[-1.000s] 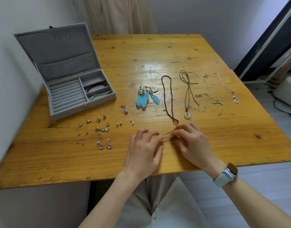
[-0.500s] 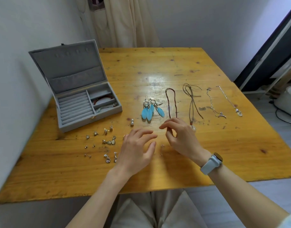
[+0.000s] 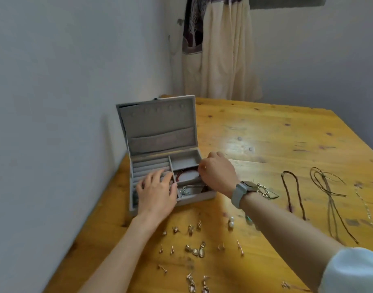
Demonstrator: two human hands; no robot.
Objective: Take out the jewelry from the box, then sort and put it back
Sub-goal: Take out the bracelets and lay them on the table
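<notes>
Our left hand rests flat, fingers spread, on the box; right hand curls at its compartments, grip hidden.

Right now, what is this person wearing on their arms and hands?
Both forearms are bare. The right wrist carries a watch with a pale grey-blue strap and a dark rounded-square face. A pale light-blue sleeve is pushed up near the right elbow. The left hand and right hand wear no gloves.

Both hands, left hand and right hand, over the open jewelry box.
</notes>
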